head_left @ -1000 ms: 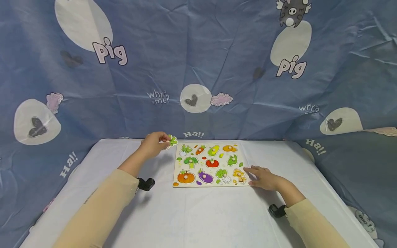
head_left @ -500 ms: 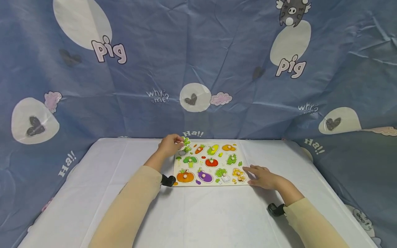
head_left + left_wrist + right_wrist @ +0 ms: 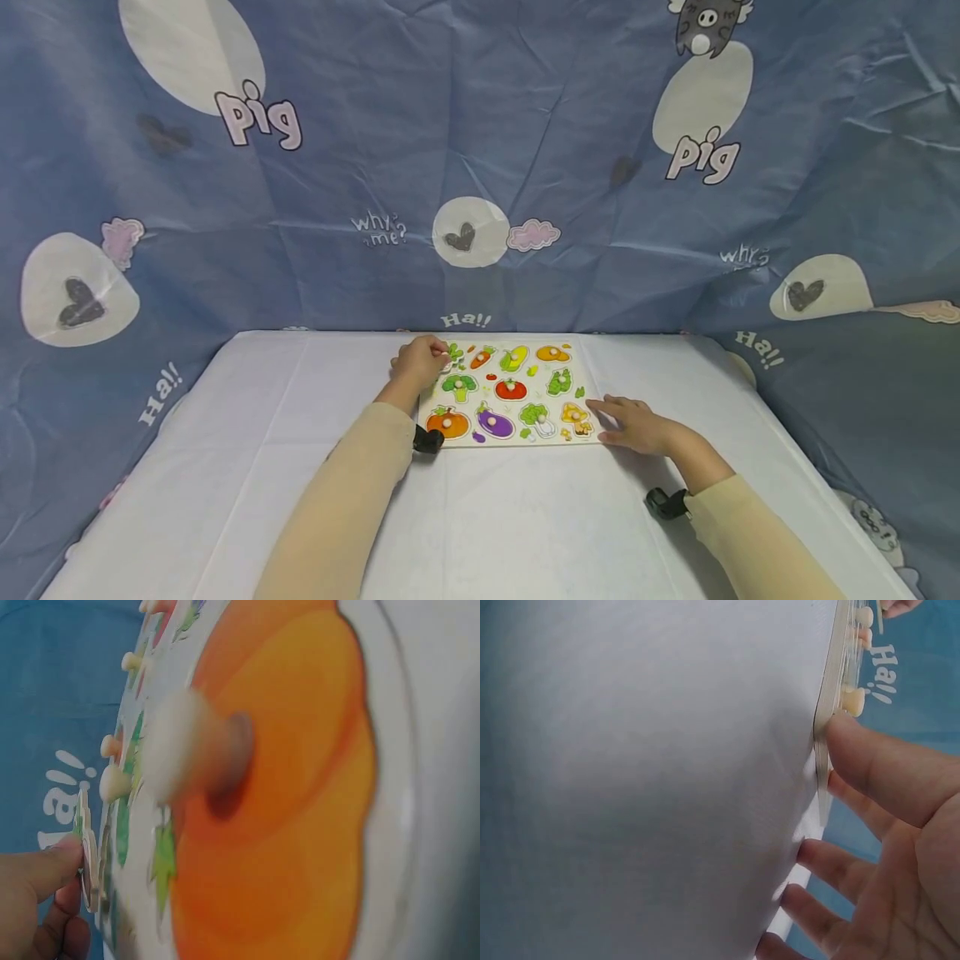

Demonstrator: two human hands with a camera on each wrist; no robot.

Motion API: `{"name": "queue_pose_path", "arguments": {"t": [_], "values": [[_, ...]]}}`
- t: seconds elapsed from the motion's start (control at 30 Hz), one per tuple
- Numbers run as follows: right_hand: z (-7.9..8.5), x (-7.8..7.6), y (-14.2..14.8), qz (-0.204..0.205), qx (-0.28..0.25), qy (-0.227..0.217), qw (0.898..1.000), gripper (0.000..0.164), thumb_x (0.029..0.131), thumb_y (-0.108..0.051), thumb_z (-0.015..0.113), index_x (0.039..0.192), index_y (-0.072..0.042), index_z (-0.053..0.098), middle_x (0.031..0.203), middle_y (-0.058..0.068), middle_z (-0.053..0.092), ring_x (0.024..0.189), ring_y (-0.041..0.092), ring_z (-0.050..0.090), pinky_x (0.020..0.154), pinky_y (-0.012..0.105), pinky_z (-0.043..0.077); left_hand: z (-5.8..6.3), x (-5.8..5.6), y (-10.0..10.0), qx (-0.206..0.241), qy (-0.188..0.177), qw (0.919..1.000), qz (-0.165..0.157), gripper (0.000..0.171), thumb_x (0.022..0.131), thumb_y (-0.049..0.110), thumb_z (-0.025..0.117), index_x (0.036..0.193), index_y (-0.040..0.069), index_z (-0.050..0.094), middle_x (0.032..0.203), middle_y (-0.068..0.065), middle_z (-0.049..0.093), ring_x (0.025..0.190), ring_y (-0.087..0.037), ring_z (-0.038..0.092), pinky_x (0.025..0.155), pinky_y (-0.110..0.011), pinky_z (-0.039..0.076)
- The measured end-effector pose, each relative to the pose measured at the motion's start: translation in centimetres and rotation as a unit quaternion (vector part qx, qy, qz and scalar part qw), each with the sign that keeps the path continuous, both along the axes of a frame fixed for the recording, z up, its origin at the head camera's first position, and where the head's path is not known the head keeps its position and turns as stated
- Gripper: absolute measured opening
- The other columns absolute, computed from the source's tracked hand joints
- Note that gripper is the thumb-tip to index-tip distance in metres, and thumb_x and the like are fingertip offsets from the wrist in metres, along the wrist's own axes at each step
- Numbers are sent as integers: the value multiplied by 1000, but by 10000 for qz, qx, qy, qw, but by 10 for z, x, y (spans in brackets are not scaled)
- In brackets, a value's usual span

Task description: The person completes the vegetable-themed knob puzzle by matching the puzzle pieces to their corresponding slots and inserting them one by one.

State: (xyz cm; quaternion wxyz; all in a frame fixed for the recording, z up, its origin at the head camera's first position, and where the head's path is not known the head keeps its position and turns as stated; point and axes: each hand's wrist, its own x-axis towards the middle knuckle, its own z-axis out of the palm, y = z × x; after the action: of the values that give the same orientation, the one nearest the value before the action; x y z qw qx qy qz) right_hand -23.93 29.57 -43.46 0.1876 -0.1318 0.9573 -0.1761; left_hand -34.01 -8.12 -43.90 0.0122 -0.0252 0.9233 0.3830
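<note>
In the head view, my left hand (image 3: 420, 363) is at the top left corner of a vegetable puzzle board (image 3: 551, 433). It pinches a leafy green puzzle piece (image 3: 87, 859) between thumb and fingers. The left wrist view shows the piece on edge, close to the board face; whether they touch I cannot tell. My right hand (image 3: 637, 427) lies at the board's lower right corner with fingers spread. Its thumb and index finger touch the board edge, and its other fingers rest on the white cloth.
Knobbed pieces sit in the board, among them a pumpkin (image 3: 447, 423), an eggplant (image 3: 496, 422), a tomato (image 3: 511, 390) and a broccoli (image 3: 459, 386). A white cloth (image 3: 517, 525) covers the table. Blue printed fabric (image 3: 600, 275) hangs behind it.
My left hand has moved right from beside the board to its top left corner, then lowered slightly with the leafy piece. My right hand has stayed at the board's edge.
</note>
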Motion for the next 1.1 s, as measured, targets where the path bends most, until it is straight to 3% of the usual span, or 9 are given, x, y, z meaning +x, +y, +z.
{"name": "queue_pose_path", "arguments": {"t": [0.53,1.1], "values": [[9,1,-2,9,-91,-27,10000,68,95,-34,66,154,-13,40,158,28,26,140,55,22,106,73,23,-9,-7,6,-419,67,9981,441,6,97,21,67,101,17,71,98,-3,65,108,-32,51,99,-53,31],[7,1,-2,32,-108,-32,9999,68,95,-34,66,154,-12,40,157,30,27,140,55,23,106,73,23,-11,-6,6,-463,-32,9982,373,8,97,21,67,102,18,71,99,-1,67,109,-32,53,100,-54,32]]}}
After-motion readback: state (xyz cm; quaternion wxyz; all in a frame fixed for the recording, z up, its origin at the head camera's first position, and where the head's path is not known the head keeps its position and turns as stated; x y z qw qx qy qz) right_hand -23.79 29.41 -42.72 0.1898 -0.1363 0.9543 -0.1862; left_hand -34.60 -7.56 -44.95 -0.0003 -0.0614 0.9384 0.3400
